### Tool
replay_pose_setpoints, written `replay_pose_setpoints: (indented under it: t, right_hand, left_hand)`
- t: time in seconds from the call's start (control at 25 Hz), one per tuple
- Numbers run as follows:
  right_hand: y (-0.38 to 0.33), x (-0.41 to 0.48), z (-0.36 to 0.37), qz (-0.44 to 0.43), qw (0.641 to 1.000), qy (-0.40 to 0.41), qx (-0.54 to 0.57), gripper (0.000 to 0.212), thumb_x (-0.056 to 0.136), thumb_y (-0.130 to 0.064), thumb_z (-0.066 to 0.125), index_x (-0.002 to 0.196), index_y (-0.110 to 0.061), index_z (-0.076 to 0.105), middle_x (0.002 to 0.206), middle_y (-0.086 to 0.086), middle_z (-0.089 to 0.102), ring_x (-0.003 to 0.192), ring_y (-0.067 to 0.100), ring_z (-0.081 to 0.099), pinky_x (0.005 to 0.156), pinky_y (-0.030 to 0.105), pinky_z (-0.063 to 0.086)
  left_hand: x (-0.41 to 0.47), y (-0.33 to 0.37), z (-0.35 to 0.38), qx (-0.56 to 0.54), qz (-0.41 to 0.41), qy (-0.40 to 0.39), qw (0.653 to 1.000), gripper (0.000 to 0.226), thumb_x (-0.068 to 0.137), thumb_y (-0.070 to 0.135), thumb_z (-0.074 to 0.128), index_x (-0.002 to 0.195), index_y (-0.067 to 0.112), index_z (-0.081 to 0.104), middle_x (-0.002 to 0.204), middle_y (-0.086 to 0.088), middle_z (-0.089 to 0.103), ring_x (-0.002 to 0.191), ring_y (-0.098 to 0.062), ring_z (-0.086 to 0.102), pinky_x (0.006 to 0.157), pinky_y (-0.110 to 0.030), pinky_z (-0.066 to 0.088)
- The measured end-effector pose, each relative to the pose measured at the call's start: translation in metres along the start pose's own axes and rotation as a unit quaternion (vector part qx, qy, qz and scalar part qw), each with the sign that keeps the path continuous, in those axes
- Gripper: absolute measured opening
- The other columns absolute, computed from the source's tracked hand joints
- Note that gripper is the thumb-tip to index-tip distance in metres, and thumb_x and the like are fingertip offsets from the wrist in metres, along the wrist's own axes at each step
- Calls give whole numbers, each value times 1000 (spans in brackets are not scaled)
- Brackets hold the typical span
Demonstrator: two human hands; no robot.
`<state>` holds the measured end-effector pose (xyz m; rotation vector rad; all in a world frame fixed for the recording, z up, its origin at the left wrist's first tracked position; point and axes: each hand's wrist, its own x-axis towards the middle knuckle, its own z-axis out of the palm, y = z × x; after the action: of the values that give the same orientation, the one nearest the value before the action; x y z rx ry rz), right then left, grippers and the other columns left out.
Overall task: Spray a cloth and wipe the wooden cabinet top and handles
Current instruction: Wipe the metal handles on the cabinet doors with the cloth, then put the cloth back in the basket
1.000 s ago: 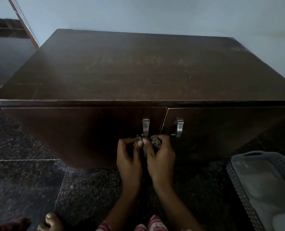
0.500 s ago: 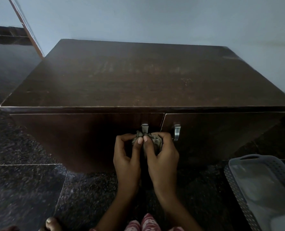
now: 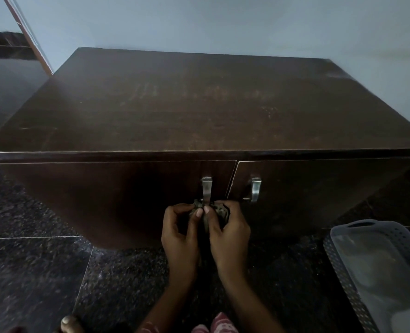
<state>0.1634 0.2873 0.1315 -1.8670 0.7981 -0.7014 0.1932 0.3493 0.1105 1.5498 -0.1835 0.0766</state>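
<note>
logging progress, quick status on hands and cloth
Left hand and right hand both shut on cloth. Cloth bunched at foot of left door handle. Right door handle untouched. Nothing in the way.

A home room: wooden cabinet (image 3: 199,111) on dark stone floor (image 3: 31,272), plastic basket (image 3: 338,258)

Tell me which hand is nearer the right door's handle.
Right. The right hand sits just below-left of the right door's handle; the left hand is farther left, under the left handle, both gripping the cloth.
</note>
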Motion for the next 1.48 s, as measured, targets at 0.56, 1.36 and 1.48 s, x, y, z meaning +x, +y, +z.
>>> replay_pose_setpoints:
  t: [0.56,1.36,1.48]
  right_hand:
    - [12,-40,-103,120,987,-64,87,19,95,-31,44,109,-21,53,98,-2,62,89,11,61,79,25,49]
    - [187,14,-306,262,914,200,235,53,95,-4,39,145,-16,24,143,11,44,127,27,46,109,50,36]
    - [234,43,-310,293,907,258,160,54,95,-3,38,146,-11,21,149,11,36,134,26,39,113,45,31]
  left_hand:
    - [-57,55,25,-108,-283,-106,947,17,81,12,68,91,15,55,89,-1,62,80,-11,61,71,-22,50]
    - [-156,11,295,35,-256,-526,810,34,86,-5,55,120,-4,52,128,-21,55,120,-28,51,97,-30,44]
    - [-156,-33,340,96,-210,-633,739,42,85,-10,54,126,1,51,136,-16,51,127,-22,47,98,-21,41]
